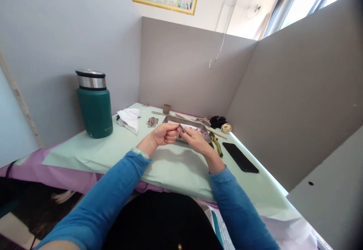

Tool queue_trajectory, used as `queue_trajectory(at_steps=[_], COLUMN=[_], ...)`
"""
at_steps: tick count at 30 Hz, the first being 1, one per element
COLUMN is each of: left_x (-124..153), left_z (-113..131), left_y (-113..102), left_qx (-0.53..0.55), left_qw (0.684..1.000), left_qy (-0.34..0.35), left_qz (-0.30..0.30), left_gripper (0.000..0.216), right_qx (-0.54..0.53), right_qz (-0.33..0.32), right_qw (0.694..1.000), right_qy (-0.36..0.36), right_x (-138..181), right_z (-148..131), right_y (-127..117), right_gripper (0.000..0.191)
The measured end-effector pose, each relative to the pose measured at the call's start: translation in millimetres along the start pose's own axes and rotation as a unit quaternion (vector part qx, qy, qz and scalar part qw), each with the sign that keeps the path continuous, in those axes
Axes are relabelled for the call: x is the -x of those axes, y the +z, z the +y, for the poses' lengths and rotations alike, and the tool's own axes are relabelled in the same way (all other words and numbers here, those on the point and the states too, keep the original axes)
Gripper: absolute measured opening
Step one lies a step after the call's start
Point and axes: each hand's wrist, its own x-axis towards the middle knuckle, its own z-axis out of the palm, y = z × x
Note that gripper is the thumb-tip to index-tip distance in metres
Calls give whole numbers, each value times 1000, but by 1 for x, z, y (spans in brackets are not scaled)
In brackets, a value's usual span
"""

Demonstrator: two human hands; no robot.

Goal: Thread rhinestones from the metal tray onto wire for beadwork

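Both my hands meet over the near edge of a metal tray (208, 137) that holds small red and white bits. My left hand (166, 134) is closed, with thumb and forefinger pinched together; whatever is between them is too small to make out. My right hand (195, 140) is wrapped round a slim grey metal tool (182, 128), which looks like tweezers, its tip pointing at the left fingertips. To the left of the tray lies a cluster of red and silver beaded pieces (152, 122).
A green flask (95, 110) stands at the left, near a crumpled white tissue (129, 118). Behind the tray is a small brown cup (167, 109). On the right lie a wooden stick (218, 132), yellow-handled pliers (217, 146), a black phone (240, 157) and a patterned ball (226, 128). Grey partitions surround the table.
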Motion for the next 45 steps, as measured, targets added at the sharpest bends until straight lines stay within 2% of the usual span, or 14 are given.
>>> queue_trajectory(at_steps=[4,14,18,29,37,41,45], left_x=[0,1,1,1,1,2,-2], left_z=[0,0,0,1,1,1,-1], left_y=[-1,1,2,5,0,2,10], left_qx=[-9,-11,-5,7,-11,-50,-127], left_qw=[1000,999,999,1000,1000,999,986], left_qy=[0,2,1,-15,-6,8,44], left_qz=[5,-30,-35,3,-11,19,101], left_gripper=[28,29,30,31,29,25,22], right_qx=[2,-63,-53,-14,0,-2,24], right_qz=[-1,-20,-22,-7,-4,-2,10], right_qw=[1000,998,998,1000,1000,1000,998], right_qy=[10,-3,-2,-15,2,20,55], right_x=[0,2,1,0,1,1,0], right_z=[-2,-6,-5,-3,-3,-3,-3], right_y=[-1,-1,-1,-1,0,-2,-3], right_gripper=[25,30,29,26,27,28,30])
